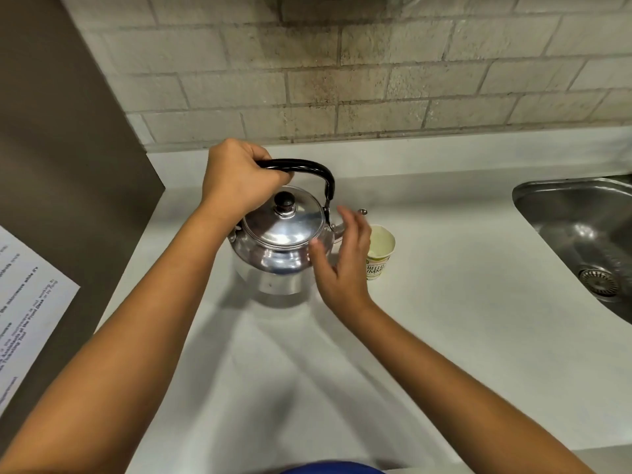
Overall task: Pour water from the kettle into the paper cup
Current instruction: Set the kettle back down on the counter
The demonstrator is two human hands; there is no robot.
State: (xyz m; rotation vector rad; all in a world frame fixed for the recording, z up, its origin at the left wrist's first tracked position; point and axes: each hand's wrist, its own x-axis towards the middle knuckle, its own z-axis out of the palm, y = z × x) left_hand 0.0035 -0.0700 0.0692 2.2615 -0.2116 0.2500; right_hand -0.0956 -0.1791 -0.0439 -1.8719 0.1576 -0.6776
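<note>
— Where is the kettle (280,244)?

— Upright on the white worktop (444,302), spout toward the paper cup (380,251) just beside it on the right.

— And the hands?

— Left hand (239,179) fingers are wrapped round the black handle (307,165), likely ready to lift. Right hand (342,265) hovers with fingers spread, between kettle and cup.

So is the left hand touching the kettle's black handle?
Touching. The head view shows the left hand wrapped in a fist around the black handle of the kettle.
</note>
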